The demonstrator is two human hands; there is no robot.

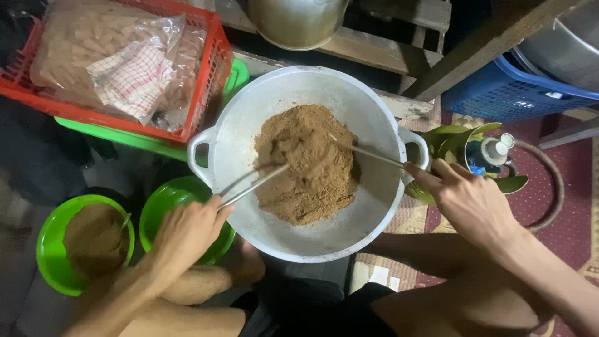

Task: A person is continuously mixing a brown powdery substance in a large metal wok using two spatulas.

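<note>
Left hand closed around a thin metal utensil whose far end is buried in the left side of the brown powder; right hand pinches a second thin utensil reaching into the heap from the right. Powder sits piled in the middle of a large white two-handled basin in front of the person. Left of it: an empty green bowl, another green bowl holding powder, and a red crate of bagged goods behind.
</note>
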